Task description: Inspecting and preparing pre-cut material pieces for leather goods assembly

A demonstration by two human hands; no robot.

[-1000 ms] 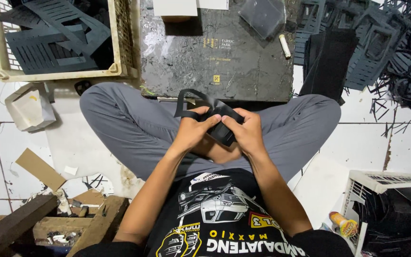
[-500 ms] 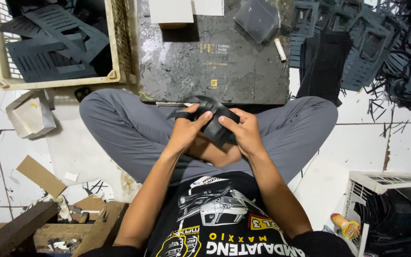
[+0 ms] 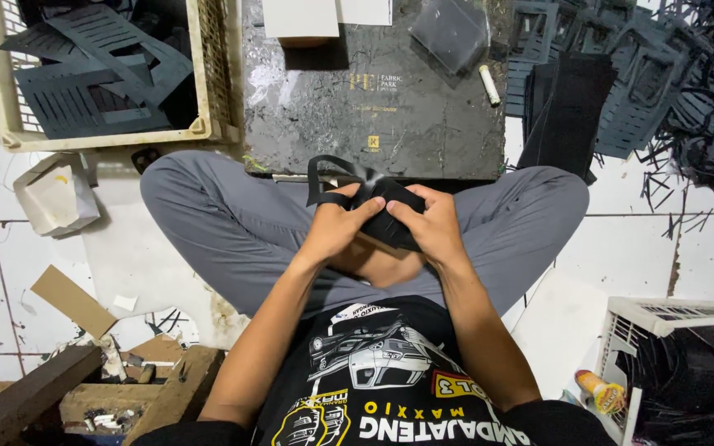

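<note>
Sitting cross-legged on the tiled floor, the person is working a black cut-out piece (image 3: 382,211) in the lap, just in front of the dark slab (image 3: 357,107). The left hand (image 3: 336,227) is closing its fingers round the left part of the piece, thumb pressing on top; the right hand (image 3: 431,227) is clamping the right part the same way, so both are gripping it, neither one open. The step in hand looks like pulling waste strips away from the flat shape, for a thin loop (image 3: 328,177) is arching free above the left hand. Freeing it would call for a firm hold on one side and a steady pull on the other. The material looks thin, matte and bendable, like foam or rubber sheet. Similar slotted grey-blue panels are lying in the cream crate (image 3: 109,136), and black offcuts (image 3: 704,107) are heaping up at the right.
</note>
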